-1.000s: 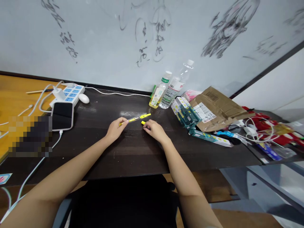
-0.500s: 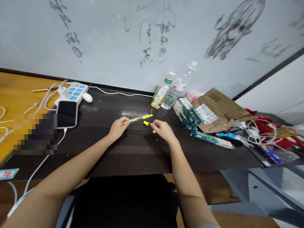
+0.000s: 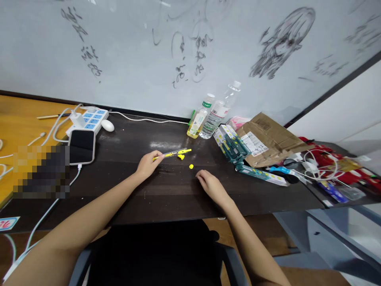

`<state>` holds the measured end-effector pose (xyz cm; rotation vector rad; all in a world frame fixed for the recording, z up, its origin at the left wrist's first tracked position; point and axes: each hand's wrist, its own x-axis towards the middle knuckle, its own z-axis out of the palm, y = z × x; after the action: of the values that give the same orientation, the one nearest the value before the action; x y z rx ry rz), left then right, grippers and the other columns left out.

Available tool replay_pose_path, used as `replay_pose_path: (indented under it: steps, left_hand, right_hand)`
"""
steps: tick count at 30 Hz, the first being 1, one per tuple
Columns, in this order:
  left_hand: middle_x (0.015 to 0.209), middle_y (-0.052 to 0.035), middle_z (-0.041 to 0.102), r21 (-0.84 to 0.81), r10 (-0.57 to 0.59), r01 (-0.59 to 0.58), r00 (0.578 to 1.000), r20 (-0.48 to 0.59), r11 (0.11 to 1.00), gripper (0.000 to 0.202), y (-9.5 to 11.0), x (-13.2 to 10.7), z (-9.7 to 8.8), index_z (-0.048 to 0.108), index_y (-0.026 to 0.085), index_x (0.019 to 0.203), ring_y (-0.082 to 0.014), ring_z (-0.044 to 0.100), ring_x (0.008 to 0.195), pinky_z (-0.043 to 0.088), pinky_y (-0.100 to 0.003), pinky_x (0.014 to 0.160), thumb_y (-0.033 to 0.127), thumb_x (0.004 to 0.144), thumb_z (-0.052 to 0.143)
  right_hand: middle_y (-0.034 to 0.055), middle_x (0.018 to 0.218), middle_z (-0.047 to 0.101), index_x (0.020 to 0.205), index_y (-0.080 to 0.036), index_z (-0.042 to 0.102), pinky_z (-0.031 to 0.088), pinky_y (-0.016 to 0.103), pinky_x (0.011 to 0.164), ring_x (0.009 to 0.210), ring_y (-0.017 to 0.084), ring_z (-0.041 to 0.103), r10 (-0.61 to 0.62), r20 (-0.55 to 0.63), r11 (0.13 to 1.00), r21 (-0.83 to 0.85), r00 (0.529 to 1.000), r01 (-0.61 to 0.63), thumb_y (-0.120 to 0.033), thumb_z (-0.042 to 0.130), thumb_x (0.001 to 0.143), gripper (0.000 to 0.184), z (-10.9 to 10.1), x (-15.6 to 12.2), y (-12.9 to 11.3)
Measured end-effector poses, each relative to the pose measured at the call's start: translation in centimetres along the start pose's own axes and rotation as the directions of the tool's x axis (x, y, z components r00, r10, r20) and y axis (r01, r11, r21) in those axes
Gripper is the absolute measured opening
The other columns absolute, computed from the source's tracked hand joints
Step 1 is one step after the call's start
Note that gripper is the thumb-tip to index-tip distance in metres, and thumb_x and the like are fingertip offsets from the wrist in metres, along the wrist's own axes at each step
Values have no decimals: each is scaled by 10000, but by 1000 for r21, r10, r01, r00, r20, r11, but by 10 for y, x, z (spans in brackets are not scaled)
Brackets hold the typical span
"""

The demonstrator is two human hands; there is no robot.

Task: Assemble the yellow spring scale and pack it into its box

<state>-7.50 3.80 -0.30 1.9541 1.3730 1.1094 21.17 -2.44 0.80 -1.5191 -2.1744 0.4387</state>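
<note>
My left hand (image 3: 148, 164) pinches the near end of a clear pen with yellow parts (image 3: 172, 153), which lies along the dark table (image 3: 166, 194) pointing right. Two small yellow pieces rest on the table: one (image 3: 180, 157) just under the pen's far end, another (image 3: 191, 166) a little nearer to me. My right hand (image 3: 210, 184) lies low on the table below and right of that second piece, fingers loosely curled, with nothing seen in it.
A phone (image 3: 81, 141) on a cable and a blue-white power strip (image 3: 87, 118) sit at the left. Two bottles (image 3: 210, 115) stand by the whiteboard. Green pen boxes (image 3: 232, 143), a cardboard wrapper (image 3: 269, 137) and cables (image 3: 321, 167) crowd the right.
My right hand let go of the small yellow piece and drew back toward me. That piece now lies on the table. The left hand still holds the pen.
</note>
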Motion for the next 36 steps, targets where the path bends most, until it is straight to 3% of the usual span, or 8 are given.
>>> replay_pose_path:
  steps: [2,4,6,9,13,16,19,36]
  left_hand:
    - [782,1,647,15,4,-4,1000,15,1000,335,0,0,0,612,200,819,-169,592,746,396,-261,698,478,899,444]
    - [801,-3,651,26,10,-10,1000,27,1000,331,-1,0,-1,615,201,831,-171,592,756,400,-263,708,477,897,444]
    - [826,-9,658,31,17,-18,999,34,999,327,-1,0,-1,616,200,843,-175,596,776,405,-266,721,473,897,443]
    - [848,-12,668,28,15,-16,999,33,999,317,-1,0,-2,617,199,853,-177,606,799,411,-266,734,460,901,443]
    - [841,-13,672,30,-8,7,1000,23,1000,314,-2,1,-2,622,200,858,-178,608,784,417,-265,725,458,901,448]
    - [836,-15,670,38,-9,8,1000,27,999,318,-3,1,0,625,198,859,-179,604,779,408,-268,723,460,902,449]
    - [853,-16,670,28,4,-5,999,40,1000,318,-1,0,1,624,198,863,-179,603,794,398,-268,728,459,905,447]
    - [816,-7,652,19,9,-10,999,51,1000,302,6,-2,0,603,192,843,-166,588,760,398,-261,707,442,902,445]
  right_hand:
    - [1,711,542,856,-189,554,431,249,552,584,131,553,48,-85,933,360,995,-15,-355,429,919,217,-4,22,-1]
    - [-42,636,468,868,-185,558,408,232,463,469,95,470,147,-172,760,649,974,-1,-435,484,882,261,-5,51,-4]
    - [-51,643,464,869,-187,557,392,209,436,462,73,427,235,-300,611,785,924,99,-455,556,830,270,-1,79,-8]
    - [-47,660,511,860,-191,538,356,186,404,450,57,398,357,-402,513,839,843,182,-467,613,773,298,14,106,-17]
    - [-26,691,588,847,-190,524,336,179,396,438,48,400,391,-445,557,811,806,178,-444,628,772,285,32,102,-22]
    - [-13,712,627,847,-189,522,325,182,394,431,47,399,382,-475,581,791,793,193,-413,633,783,258,33,92,-21]
    - [1,732,655,845,-187,521,327,183,393,427,46,402,397,-492,548,804,774,230,-382,649,778,243,29,90,-20]
    - [7,747,677,833,-200,516,344,178,384,447,59,439,349,-423,574,802,836,166,-393,644,760,243,29,90,-23]
